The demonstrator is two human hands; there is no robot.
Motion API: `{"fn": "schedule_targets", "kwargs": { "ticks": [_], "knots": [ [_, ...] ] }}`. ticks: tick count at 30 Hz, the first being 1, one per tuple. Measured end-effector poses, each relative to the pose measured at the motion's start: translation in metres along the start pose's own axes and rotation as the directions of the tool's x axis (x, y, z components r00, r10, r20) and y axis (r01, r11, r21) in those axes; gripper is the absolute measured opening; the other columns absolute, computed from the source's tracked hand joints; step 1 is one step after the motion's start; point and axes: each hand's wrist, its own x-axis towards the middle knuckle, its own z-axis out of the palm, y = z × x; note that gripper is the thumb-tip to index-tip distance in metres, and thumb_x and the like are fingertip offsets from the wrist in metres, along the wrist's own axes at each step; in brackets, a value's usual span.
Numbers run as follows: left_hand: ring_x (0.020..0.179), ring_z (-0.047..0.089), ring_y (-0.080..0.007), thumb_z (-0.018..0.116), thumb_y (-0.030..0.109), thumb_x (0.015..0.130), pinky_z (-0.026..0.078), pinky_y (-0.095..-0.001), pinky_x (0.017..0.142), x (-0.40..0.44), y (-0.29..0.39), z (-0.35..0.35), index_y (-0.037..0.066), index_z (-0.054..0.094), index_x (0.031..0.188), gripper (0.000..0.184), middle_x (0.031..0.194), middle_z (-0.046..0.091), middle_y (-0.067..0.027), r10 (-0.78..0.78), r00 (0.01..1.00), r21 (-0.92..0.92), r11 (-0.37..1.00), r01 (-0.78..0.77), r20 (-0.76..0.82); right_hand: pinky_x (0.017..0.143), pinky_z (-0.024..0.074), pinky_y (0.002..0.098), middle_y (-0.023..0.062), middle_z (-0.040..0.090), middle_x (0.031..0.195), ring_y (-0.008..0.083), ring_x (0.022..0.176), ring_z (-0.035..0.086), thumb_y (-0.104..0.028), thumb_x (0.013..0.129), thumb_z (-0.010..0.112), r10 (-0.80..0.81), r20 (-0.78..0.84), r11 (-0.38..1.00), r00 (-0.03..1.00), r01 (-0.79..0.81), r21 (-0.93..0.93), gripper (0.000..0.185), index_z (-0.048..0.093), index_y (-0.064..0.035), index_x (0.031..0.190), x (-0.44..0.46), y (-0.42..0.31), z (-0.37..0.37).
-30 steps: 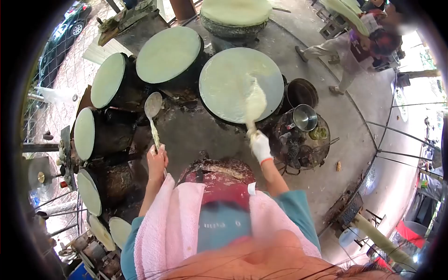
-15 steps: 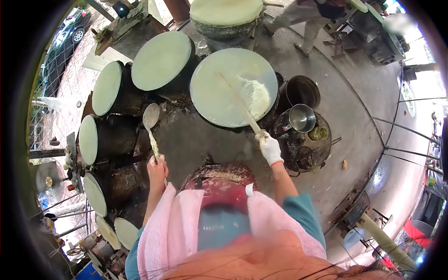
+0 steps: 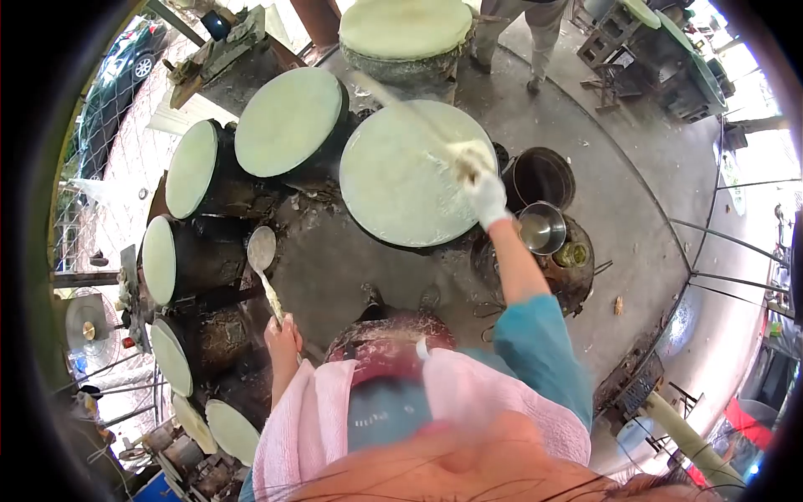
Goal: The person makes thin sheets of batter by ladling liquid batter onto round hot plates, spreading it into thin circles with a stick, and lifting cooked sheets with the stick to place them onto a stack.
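My left hand (image 3: 283, 336) is closed round the wrapped handle of a ladle (image 3: 262, 248), its round bowl held up and pointing away from me. My right hand (image 3: 485, 197), in a white glove with an orange cuff, grips a long wooden stick (image 3: 406, 109). The stick is blurred and slants to the far left across a large round griddle (image 3: 381, 188). Pale batter coats the griddle, with wet streaks near its middle. A thicker pale mass (image 3: 470, 152) shows by the glove at the right side, partly hidden by it.
Several round griddles with pale sheets, such as one nearby (image 3: 288, 121), curve round to the left. At right stand a dark bucket (image 3: 548, 171), a metal pot (image 3: 548, 226) and a small bowl (image 3: 572, 254) on a round stand. Another person's legs (image 3: 542, 38) show at the back.
My right hand has moved up and away from me over the griddle, carrying the stick. The thick batter lump has been spread or pushed. The person behind stands farther back.
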Motion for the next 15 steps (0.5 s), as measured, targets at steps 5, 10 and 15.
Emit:
{"fn": "schedule_targets", "kwargs": {
  "ticks": [5, 10, 15],
  "knots": [
    [0.037, 0.039, -0.0108, 0.054, 0.013, 0.091, 0.028, -0.0266, 0.034, 0.016, 0.004, 0.013, 0.002, 0.050, 0.079, 0.017, 0.059, 0.049, -0.0045, 0.017, 0.997, 0.000, 1.000, -0.017, 0.071, 0.103, 0.0365, 0.0258, 0.0131, 0.052, 0.135, 0.0159, 0.120, 0.051, -0.007, 0.093, 0.057, 0.318, -0.214, 0.750, 0.923, -0.107, 0.653, 0.041, 0.049, 0.0024, 0.133, -0.144, 0.021, 0.015],
    [0.036, 0.039, -0.0108, 0.054, 0.014, 0.091, 0.028, -0.0271, 0.035, 0.022, 0.019, 0.046, 0.000, 0.055, 0.086, 0.015, 0.058, 0.049, -0.0042, 0.053, 0.984, 0.015, 0.998, -0.056, 0.170, 0.036, 0.0298, 0.0204, -0.0096, 0.048, 0.062, 0.0031, 0.041, 0.037, -0.030, 0.097, 0.054, 0.640, 0.430, 0.221, 0.637, -0.689, 0.690, 0.028, 0.062, -0.0180, 0.121, -0.200, -0.017, 0.003],
    [0.035, 0.038, -0.0111, 0.054, 0.014, 0.092, 0.027, -0.0273, 0.036, 0.010, 0.031, 0.064, 0.000, 0.053, 0.085, 0.015, 0.057, 0.047, -0.0039, 0.076, 0.967, -0.056, 0.996, -0.064, 0.242, 0.032, 0.0281, 0.0242, -0.0064, 0.044, 0.055, 0.0065, 0.035, 0.035, -0.038, 0.095, 0.056, 0.612, 0.329, 0.241, 0.719, -0.566, 0.789, 0.027, 0.064, -0.0258, 0.117, -0.194, 0.028, -0.002]
  ]
}}
